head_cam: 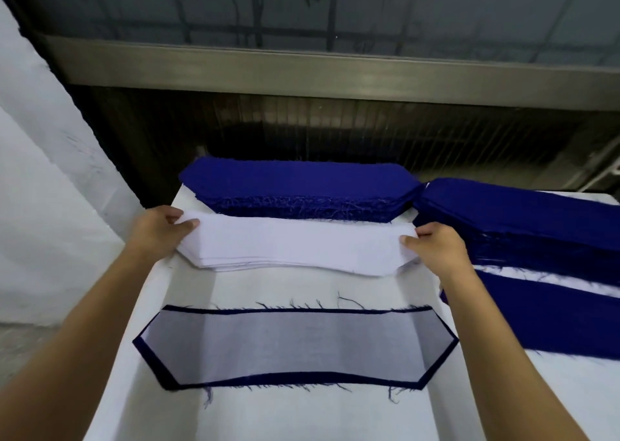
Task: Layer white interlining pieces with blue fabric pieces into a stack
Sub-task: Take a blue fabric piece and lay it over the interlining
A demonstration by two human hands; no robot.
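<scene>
Hands [157, 229] [432, 242] at interlining [295, 246] ends (seemingly fingers' pinch)

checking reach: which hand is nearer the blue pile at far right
Right. The right hand grips the white pile beside the blue pile; the left hand holds its opposite end.

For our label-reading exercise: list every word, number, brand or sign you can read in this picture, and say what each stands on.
None: no word, number, brand or sign can be read.
Blue fabric pile, white interlining pile, layered piece in front: plain, no print.
Faint marks on the white surface at left: too faint to read.
Glass behind: a plant pattern, not writing.
</scene>
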